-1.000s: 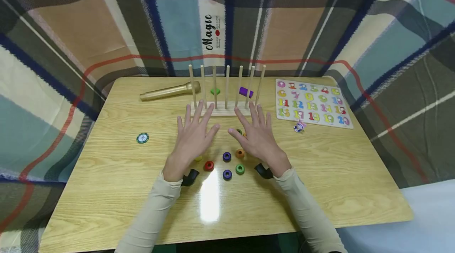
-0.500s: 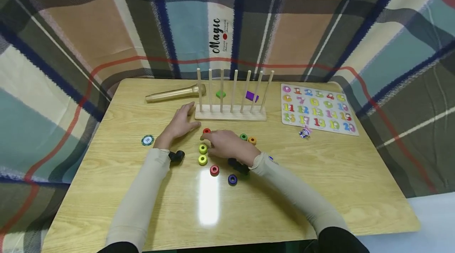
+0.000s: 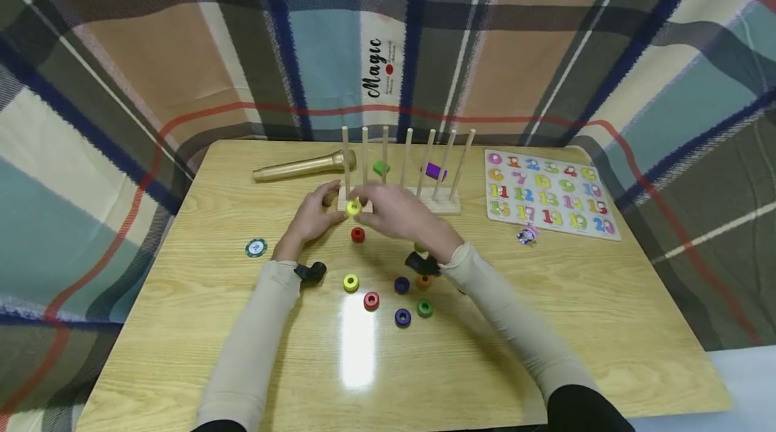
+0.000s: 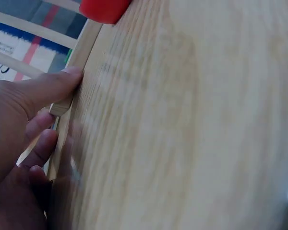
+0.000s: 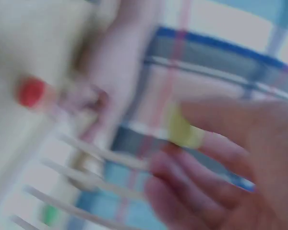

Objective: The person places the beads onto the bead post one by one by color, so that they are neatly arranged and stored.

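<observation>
My left hand [image 3: 312, 216] holds the left end of a wooden peg rack [image 3: 447, 203]. In the left wrist view its thumb lies along the front edge of the base, fingers behind. My right hand [image 3: 403, 211] pinches a yellow ring [image 3: 353, 207] between thumb and fingertips, raised in front of the rack's leftmost peg [image 3: 345, 159]. The right wrist view is blurred, but the yellow ring [image 5: 180, 127] shows at the fingertips with the pegs beyond. A red ring [image 3: 358, 235] lies on the table just below the hands. The right hand hides the middle of the base.
Nearer lie another yellow ring [image 3: 351, 283], a red ring [image 3: 372, 300], blue, orange and green rings [image 3: 424, 309]. Behind the rack are a gold microphone-shaped stick [image 3: 303, 166], a green block [image 3: 380, 168] and a purple block [image 3: 435, 171]. A number board [image 3: 548, 193], figurine [image 3: 527, 235] and chip [image 3: 256, 247] flank it.
Both hands were spread in front of the rack. The left moved to the rack's left end; the right reached down among the rings, then lifted a yellow ring towards the leftmost peg.
</observation>
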### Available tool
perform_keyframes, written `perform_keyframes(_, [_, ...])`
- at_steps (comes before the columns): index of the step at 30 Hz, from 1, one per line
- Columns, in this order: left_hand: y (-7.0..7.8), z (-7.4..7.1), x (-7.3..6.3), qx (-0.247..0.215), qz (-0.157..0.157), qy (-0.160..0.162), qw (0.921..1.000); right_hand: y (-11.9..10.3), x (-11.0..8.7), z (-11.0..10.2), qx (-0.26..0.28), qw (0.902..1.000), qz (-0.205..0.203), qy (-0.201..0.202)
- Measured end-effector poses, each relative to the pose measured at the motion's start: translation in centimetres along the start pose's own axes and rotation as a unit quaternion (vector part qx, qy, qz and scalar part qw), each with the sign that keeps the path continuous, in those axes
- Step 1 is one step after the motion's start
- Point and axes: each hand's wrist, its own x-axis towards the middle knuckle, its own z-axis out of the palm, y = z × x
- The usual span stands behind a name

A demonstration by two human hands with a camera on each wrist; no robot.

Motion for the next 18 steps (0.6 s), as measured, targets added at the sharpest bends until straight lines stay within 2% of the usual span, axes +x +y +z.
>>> perform_keyframes(4, [-0.2,0.3,-0.1,-0.004,0.011,0.009,0.9999,-0.4,1.8,-4.1,0.036,0.9901,0.011,0.135])
perform_keyframes(7, [-0.4,0.5,-0.3,-0.008,0.013,0.013,0.9998,-0.2,3.4,-5.1,0.027,0.9830,0.008,0.181])
perform_keyframes(13, [-0.4,0.8,-0.1,-0.015,0.007,0.014,0.9998,-0.4,5.5,-5.2,-0.026,0.9823,0.023,0.184])
perform_keyframes(18, [-0.4,0.3,0.2,-0.014,0.011,0.019,0.9997,-0.9,6.3,-5.3,-0.055,0.9847,0.061,0.154])
